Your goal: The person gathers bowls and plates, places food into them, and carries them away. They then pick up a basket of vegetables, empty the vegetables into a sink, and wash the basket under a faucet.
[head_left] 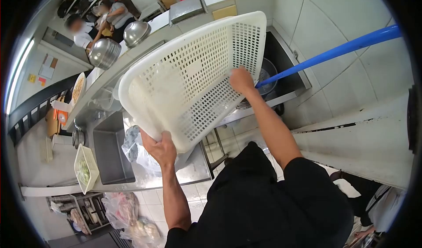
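Observation:
A large white plastic basket with a perforated wall and floor is tilted up in front of me, its open side toward me. My left hand is closed around its near left rim. My right hand is a fist inside the basket, against the holed surface near its right end. Whatever that fist holds, if anything, is hidden. Thin whitish film or foam shows on the basket's left inner part. Just right of my right hand, a blue pole or hose runs down toward a clear round container in the dark sink.
A steel sink lies left, with plastic bags on its drainboard. A smaller basket of greens stands at its edge. Steel bowls sit on the far ledge. Two people are beyond it; another person is at lower right.

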Available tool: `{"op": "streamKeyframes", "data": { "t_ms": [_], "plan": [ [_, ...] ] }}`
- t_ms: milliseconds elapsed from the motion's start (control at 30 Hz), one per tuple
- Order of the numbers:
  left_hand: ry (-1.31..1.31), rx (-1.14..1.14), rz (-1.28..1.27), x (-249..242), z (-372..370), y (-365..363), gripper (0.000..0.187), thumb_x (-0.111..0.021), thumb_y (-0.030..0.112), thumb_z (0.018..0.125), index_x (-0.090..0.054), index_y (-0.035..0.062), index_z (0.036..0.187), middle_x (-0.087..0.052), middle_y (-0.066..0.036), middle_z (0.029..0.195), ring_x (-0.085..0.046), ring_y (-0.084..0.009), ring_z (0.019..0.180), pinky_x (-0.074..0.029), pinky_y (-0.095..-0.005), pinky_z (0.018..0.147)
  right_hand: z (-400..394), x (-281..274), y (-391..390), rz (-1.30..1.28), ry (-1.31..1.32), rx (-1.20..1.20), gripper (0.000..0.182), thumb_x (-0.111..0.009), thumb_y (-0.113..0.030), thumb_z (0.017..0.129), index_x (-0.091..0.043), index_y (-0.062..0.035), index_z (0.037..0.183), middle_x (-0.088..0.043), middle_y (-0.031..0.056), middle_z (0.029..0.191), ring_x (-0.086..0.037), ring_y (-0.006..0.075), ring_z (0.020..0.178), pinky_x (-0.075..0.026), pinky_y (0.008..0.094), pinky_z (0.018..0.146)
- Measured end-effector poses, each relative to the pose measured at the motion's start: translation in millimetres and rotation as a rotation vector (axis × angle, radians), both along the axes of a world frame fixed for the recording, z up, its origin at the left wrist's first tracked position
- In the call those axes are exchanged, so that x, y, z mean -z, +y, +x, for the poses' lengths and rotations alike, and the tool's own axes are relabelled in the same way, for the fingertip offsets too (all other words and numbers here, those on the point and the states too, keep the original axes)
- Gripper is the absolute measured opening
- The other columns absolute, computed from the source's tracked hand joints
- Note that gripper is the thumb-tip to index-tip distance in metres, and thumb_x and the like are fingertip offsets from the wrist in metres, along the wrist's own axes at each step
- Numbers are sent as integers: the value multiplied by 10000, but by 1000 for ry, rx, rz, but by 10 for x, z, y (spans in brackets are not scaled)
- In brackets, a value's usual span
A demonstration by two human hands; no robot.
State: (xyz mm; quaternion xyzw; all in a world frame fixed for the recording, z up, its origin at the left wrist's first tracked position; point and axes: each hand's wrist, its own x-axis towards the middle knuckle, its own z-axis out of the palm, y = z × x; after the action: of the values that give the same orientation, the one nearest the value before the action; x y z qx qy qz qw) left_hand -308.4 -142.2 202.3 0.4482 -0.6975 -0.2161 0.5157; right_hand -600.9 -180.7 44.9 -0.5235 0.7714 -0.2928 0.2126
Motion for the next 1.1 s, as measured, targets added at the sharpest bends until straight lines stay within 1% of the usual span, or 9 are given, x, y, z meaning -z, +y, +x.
{"op": "streamKeyframes", "data": {
  "t_ms": [67,167,333,433,533,600,767,1000,1100],
  "plan": [
    [-24,33,-25,26,-36,78,431,-454,-47,621,-523,-81,1045,-561,-168,942,-557,-277,866,-424,-321,816,-122,188,-116,88,-15,303,237,-518,-92,757,-672,-49,932,-544,224,1072,-575,384,904,-469,448,819],
    [-110,60,-61,-21,-9,65,418,-468,-38,629,-531,-81,1041,-565,-161,938,-562,-266,856,-429,-316,807,285,169,-217,-61,81,44,233,-504,-114,788,-664,-16,926,-537,237,1078,-570,403,934,-464,472,826],
    [-4,34,64,37,63,29,410,-531,-1,654,-547,-87,1055,-588,-136,973,-566,-205,875,-430,-299,818,152,-11,-216,21,7,272,267,-494,-128,801,-634,42,954,-529,287,1098,-529,436,1035,-450,499,850],
    [14,44,100,0,109,-43,411,-530,-2,656,-546,-84,1059,-585,-135,981,-562,-205,895,-425,-297,828,283,154,-287,-48,251,28,259,-481,-125,816,-635,56,920,-561,274,1088,-599,400,901,-494,474,755],
    [16,38,53,27,31,-19,397,-504,-18,646,-548,-86,1035,-574,-143,981,-564,-230,903,-425,-305,828,100,306,-464,-54,-251,95,240,-515,-138,805,-636,54,885,-586,250,1006,-633,339,810,-528,388,648],
    [-81,54,-34,22,39,-2,382,-478,-34,639,-550,-87,1010,-566,-148,969,-568,-253,894,-429,-312,816,792,-54,-335,88,20,-414,214,-533,-131,789,-642,29,880,-584,221,968,-621,331,843,-514,412,701],
    [56,8,21,69,61,-114,423,-472,-51,638,-546,-90,1052,-578,-155,1003,-568,-249,932,-429,-332,849,1035,-784,250,-49,44,-488,190,-535,-115,744,-670,-34,851,-576,192,1041,-579,324,971,-469,436,806],
    [42,83,50,123,-37,-106,397,-478,-35,650,-559,-76,1036,-579,-160,986,-563,-258,913,-428,-326,833,115,-22,-28,35,92,319,210,-517,-90,760,-671,-10,879,-609,232,882,-604,343,876,-490,428,739],
    [22,102,137,151,-147,-227,451,-482,-23,654,-537,-71,1099,-592,-140,1006,-566,-212,905,-432,-302,824,724,60,-184,108,64,-274,242,-519,-100,767,-642,0,949,-592,204,924,-593,336,892,-480,415,767]
  ]
}}
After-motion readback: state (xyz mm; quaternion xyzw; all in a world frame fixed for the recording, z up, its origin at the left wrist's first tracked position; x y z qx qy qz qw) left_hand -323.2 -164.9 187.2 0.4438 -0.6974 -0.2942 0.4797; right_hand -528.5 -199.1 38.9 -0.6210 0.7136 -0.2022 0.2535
